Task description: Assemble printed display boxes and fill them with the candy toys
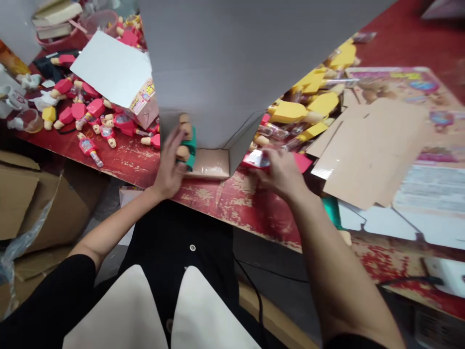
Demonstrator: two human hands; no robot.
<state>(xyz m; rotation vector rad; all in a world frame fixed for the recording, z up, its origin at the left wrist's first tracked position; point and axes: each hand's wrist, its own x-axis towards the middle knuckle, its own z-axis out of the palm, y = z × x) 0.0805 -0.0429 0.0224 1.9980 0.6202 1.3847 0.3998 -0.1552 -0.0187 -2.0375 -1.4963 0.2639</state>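
A tall grey-walled cardboard box (214,87) stands open toward me at the table's front edge. Inside its left corner are two green toys (189,145) with tan, head-like ends, one above the other. My left hand (170,165) is closed about them, fingers above and thumb below, partly blurred. To the right of the box, my right hand (281,174) grips a red toy (301,162) with a shiny clear front; the palm hides much of it. Loose yellow toys (290,111) with clear tubes lie just beyond that hand.
Red toys (96,107) are scattered on the left around a white-topped carton (112,68). Flat brown cardboard pieces (378,150) overlap printed sheets (436,131) on the right. A white power strip (446,275) sits at the right edge. Cardboard boxes (36,194) stand lower left.
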